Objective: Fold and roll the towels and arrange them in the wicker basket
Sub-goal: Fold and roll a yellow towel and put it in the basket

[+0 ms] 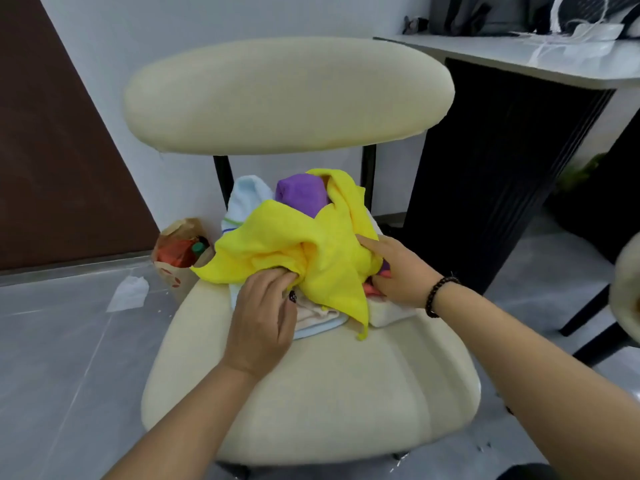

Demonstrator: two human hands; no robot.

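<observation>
several towels sit heaped at the back of a cream chair (311,393) as a person works a yellow towel (277,237) loose from the top of the pile. the left hand (265,318) has its fingers curled into a bunch of the yellow cloth near the pile's front edge, gripping it. the right hand (394,268) lies against the right side of the same towel with the thumb over the fabric; its fingertips are hidden in the folds, so whether it grips or only presses cannot be told.

the yellow towel is unfolded and crumpled, draped over the others with one corner hanging down onto the seat. behind it stands a purple towel (301,194) that looks rolled or bundled, though only its upper part shows. a white towel (246,200) with a striped edge lies to the left, and pale cream and light blue cloth shows beneath the left hand. a bit of orange-pink cloth (372,289) peeks out under the right hand.

no wicker basket can be made out; if one holds the pile, the cloth covers it. judged from this, the task looks early: the yellow towel has yet to be spread, folded and rolled, and most of the others appear loose too.

a paper bag (180,251) stands on the floor to the chair's left.
</observation>
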